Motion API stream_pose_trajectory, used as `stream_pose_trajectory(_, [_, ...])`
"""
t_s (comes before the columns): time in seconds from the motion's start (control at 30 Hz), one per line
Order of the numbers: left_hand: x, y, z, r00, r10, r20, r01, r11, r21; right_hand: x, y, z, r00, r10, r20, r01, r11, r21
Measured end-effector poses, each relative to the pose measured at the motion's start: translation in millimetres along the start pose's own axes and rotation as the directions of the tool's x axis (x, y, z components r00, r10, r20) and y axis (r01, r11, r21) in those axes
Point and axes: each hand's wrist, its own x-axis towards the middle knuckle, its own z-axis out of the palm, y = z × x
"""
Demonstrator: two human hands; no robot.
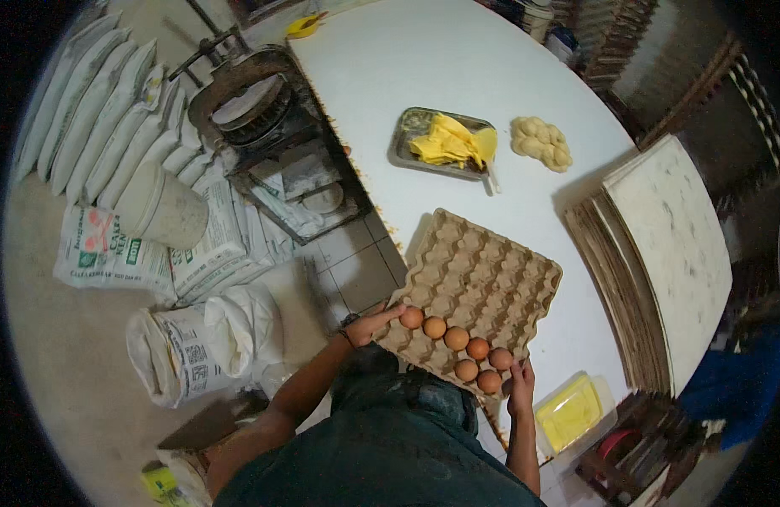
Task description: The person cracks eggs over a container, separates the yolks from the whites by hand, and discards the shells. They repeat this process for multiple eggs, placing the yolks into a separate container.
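A brown pulp egg tray (479,272) is held at its near corners, partly over the white table (377,70). My left hand (372,324) grips its left edge, thumb beside an egg (411,317). My right hand (520,383) grips the near right corner. Several brown eggs sit in the two rows closest to me; the other cups hold none. Beyond the tray lies a black tray (406,136) with yellow margarine-like fat (447,142) and a pale-handled scraper (489,152). A braided piece of dough (541,144) rests to the right of it.
A stack of boards or trays (669,253) stands on the table's right. A clear container with yellow content (569,413) is near the front right edge. On the left are a dark machine (250,108), a whitish bucket (165,206), stacked flour sacks (111,108) and an opened sack (200,348).
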Motion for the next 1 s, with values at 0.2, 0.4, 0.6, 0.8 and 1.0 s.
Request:
stream_pose_trajectory(0.2, [-52.3, -5.2, 33.8, 0.985, 0.145, -0.091, -0.156, 0.979, -0.131, 12.9, -17.4, -19.8, 0.968, -0.117, 0.224, 0.135, 0.988, -0.068])
stream_pose_trajectory(0.4, [-96.0, -63.5, 59.5, 0.801, 0.405, -0.442, -0.32, 0.912, 0.255, 34.5, -44.3, -31.2, 0.911, -0.031, 0.41, 0.102, 0.983, -0.153])
stream_pose_trajectory(0.6, [-55.4, -93.5, 56.4, 0.781, 0.158, -0.604, -0.256, 0.964, -0.078, 101.2, 13.9, -20.9, 0.9, 0.134, 0.414, -0.031, 0.969, -0.246])
stream_pose_trajectory(0.8, [22.4, -116.5, 9.5, 0.75, 0.102, -0.653, -0.227, 0.968, -0.11, 165.1, 56.5, -1.9, 0.828, 0.326, 0.456, -0.256, 0.944, -0.21])
stream_pose_trajectory(1.0, [108.8, -127.3, -49.9, 0.819, 0.068, -0.569, -0.176, 0.975, -0.137, 298.4, 158.5, 22.2, 0.773, 0.201, 0.602, -0.134, 0.979, -0.155])
